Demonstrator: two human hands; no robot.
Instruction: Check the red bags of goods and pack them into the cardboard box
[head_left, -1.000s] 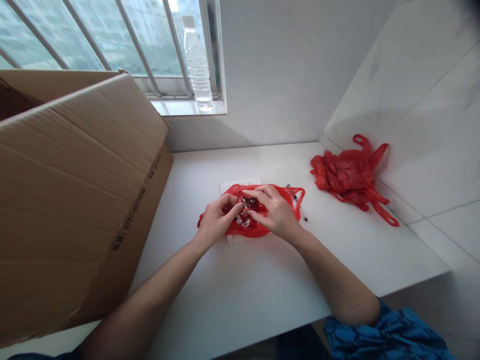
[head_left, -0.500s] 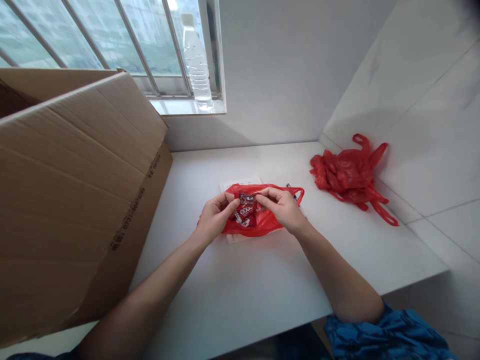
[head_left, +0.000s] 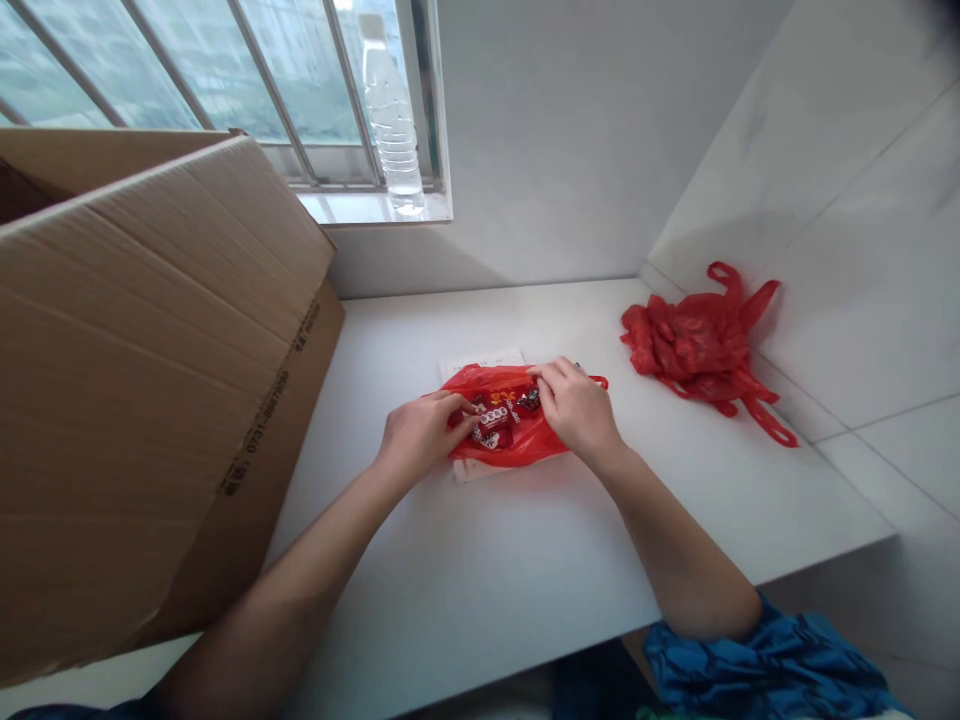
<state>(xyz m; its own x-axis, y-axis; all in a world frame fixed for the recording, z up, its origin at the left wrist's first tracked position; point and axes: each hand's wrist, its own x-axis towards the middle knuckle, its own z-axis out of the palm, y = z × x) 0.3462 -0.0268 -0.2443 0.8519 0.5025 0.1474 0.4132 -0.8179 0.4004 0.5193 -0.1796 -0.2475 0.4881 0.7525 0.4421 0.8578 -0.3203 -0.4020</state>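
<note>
A red plastic bag (head_left: 517,455) lies with its mouth spread on the white table. Inside it are several small red wrapped packets (head_left: 493,420) with white print, and a dark shiny packet (head_left: 529,400) near the right side. At the bag's left end, my left hand (head_left: 424,435) is closed on the edge, its fingertips and thumb reaching over the packets. My right hand (head_left: 577,410) grips the far right rim with bent fingers, beside the dark packet. Part of the bag is hidden behind both hands.
Under the bag lies a pale printed sheet (head_left: 480,470). A large cardboard box (head_left: 150,380) stands at left. Another crumpled red bag (head_left: 697,340) rests against the right wall. A clear water bottle (head_left: 394,130) stands on the window sill.
The dark packet, between both hands' fingertips before, now lies further right in the bag. My left hand has shifted slightly left, and my right hand has moved right and up to the rim.
</note>
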